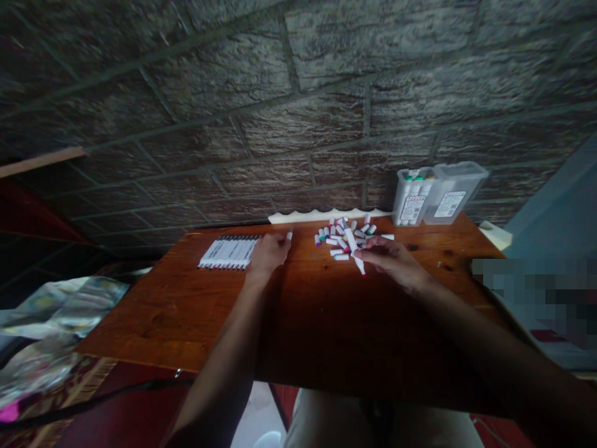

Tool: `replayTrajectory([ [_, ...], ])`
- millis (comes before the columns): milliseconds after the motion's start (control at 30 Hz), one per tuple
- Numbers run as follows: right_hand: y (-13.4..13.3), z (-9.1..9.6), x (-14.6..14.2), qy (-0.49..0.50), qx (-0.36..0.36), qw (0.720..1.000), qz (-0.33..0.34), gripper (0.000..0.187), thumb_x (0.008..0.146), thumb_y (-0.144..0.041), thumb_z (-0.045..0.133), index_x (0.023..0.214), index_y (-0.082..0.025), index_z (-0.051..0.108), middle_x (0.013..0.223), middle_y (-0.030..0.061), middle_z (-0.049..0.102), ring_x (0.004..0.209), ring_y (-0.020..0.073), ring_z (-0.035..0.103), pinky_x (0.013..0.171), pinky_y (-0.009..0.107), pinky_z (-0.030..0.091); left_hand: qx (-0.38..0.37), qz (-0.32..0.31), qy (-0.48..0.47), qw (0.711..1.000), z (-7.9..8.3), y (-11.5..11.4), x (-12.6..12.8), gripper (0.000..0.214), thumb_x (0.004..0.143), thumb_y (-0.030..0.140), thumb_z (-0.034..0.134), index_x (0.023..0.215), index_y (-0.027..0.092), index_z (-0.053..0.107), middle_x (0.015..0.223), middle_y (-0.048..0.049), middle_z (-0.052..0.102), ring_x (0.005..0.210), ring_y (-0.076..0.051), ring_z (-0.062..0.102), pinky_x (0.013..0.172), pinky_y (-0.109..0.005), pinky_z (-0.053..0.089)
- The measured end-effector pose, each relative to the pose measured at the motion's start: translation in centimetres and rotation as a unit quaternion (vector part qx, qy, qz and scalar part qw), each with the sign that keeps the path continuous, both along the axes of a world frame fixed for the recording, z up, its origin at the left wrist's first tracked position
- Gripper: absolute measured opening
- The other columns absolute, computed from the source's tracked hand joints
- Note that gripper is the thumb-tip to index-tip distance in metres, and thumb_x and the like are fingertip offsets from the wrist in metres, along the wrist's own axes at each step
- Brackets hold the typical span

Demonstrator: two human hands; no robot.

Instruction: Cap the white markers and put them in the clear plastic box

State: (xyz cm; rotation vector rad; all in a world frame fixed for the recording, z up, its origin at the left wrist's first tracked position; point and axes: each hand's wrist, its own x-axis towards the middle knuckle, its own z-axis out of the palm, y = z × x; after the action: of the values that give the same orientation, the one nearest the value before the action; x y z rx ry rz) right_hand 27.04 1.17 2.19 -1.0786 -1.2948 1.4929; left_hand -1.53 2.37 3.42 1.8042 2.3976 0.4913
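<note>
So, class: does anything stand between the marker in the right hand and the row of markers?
Yes: the left hand stands between them, at the right end of the row of markers; some loose caps also lie left of the marker.

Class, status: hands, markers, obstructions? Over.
Right hand holding red-tipped white marker. Left hand pinching small white piece beside marker row. Possible clutter: loose caps near right hand.

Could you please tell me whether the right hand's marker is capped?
Uncapped at its lower end: the marker in the right hand shows a tapered, reddish tip. Upper end: cannot tell.
</note>
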Motion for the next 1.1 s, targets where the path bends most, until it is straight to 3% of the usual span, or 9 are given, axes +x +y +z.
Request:
replayTrajectory([
  [100, -0.1, 0.1, 0.0, -0.007, -0.011, 1.000, 0.002, 0.038, 0.058, -0.041, 0.084, 0.072, -0.023, 0.054, 0.074, -0.0010, 0.062, 0.070, 0.0171, 0.055, 0.058, 0.030, 0.037, -0.051, 0.087, 0.066, 0.993, -0.2, -0.1, -1.1, 0.031, 0.083, 0.041, 0.055, 0.095, 0.020, 0.073, 0.104, -0.0155, 0.071, 0.102, -0.035, 0.064, 0.083, -0.042, 0.048],
  [233, -0.2, -0.1, -0.1, -0.020, -0.012, 1.000, 0.000, 0.039, 0.057, -0.043, 0.084, 0.073, -0.023, 0.054, 0.072, -0.0018, 0.061, 0.064, 0.0151, 0.051, 0.055, 0.029, 0.033, -0.059, 0.135, 0.068, 0.987, -0.4, -0.1, -2.5, 0.034, 0.083, 0.040, 0.054, 0.103, 0.017, 0.069, 0.111, -0.0195, 0.068, 0.105, -0.037, 0.063, 0.082, -0.043, 0.048],
  [500, 0.1, -0.9, 0.0, -0.018, 0.009, 1.000, 0.009, 0.040, 0.059, -0.048, 0.082, 0.074, -0.023, 0.054, 0.066, -0.0038, 0.056, 0.055, 0.0110, 0.043, 0.051, 0.027, 0.028, -0.039, 0.160, 0.074, 0.983, -0.1, -0.5, -3.7, 0.041, 0.083, 0.021, 0.050, 0.123, 0.014, 0.057, 0.117, -0.0213, 0.065, 0.109, -0.035, 0.061, 0.086, -0.042, 0.046],
  [700, 0.0, -0.7, 0.0, 0.001, 0.031, 0.999, 0.037, 0.040, 0.059, -0.047, 0.082, 0.071, -0.022, 0.053, 0.064, -0.0048, 0.056, 0.056, 0.0111, 0.046, 0.053, 0.027, 0.031, 0.000, 0.158, 0.062, 0.986, -0.3, -0.1, -4.2, 0.041, 0.082, 0.032, 0.056, 0.118, 0.013, 0.061, 0.111, -0.0216, 0.067, 0.104, -0.036, 0.063, 0.083, -0.041, 0.047],
  [800, 0.0, -0.6, -0.2, 0.015, 0.033, 0.998, 0.048, 0.039, 0.058, -0.045, 0.082, 0.070, -0.022, 0.054, 0.065, -0.0043, 0.058, 0.059, 0.0120, 0.050, 0.056, 0.027, 0.035, 0.099, 0.069, -0.016, 0.993, -0.3, 0.3, -2.2, 0.032, 0.085, 0.037, 0.054, 0.104, 0.015, 0.068, 0.101, -0.0147, 0.071, 0.095, -0.029, 0.066, 0.081, -0.034, 0.047],
  [867, 0.0, -0.8, -0.3, 0.029, 0.035, 0.998, 0.053, 0.037, 0.059, -0.043, 0.083, 0.069, -0.022, 0.053, 0.066, -0.0042, 0.060, 0.061, 0.0125, 0.053, 0.059, 0.028, 0.038, 0.172, -0.054, -0.123, 0.976, -0.1, 0.2, 0.3, 0.034, 0.089, 0.042, 0.050, 0.094, 0.016, 0.070, 0.092, -0.0085, 0.072, 0.084, -0.021, 0.066, 0.077, -0.028, 0.047],
  [967, 0.0, -1.3, -0.5, 0.048, 0.048, 0.996, 0.061, 0.036, 0.059, -0.038, 0.083, 0.069, -0.022, 0.053, 0.071, -0.0038, 0.064, 0.067, 0.0137, 0.058, 0.067, 0.029, 0.043, 0.192, -0.205, -0.303, 0.911, 0.2, -0.7, 4.5, 0.036, 0.085, 0.048, 0.056, 0.087, 0.015, 0.071, 0.080, -0.0039, 0.071, 0.075, -0.016, 0.062, 0.073, -0.026, 0.047],
  [1100, -0.2, -1.4, -0.6, 0.044, 0.074, 0.993, 0.081, 0.035, 0.063, -0.036, 0.082, 0.067, -0.022, 0.050, 0.072, -0.0035, 0.065, 0.074, 0.0153, 0.062, 0.074, 0.032, 0.046, 0.131, -0.282, -0.473, 0.824, 0.4, -2.2, 7.7, 0.029, 0.078, 0.040, 0.068, 0.095, 0.016, 0.071, 0.090, -0.0044, 0.072, 0.081, -0.016, 0.063, 0.079, -0.028, 0.048],
])
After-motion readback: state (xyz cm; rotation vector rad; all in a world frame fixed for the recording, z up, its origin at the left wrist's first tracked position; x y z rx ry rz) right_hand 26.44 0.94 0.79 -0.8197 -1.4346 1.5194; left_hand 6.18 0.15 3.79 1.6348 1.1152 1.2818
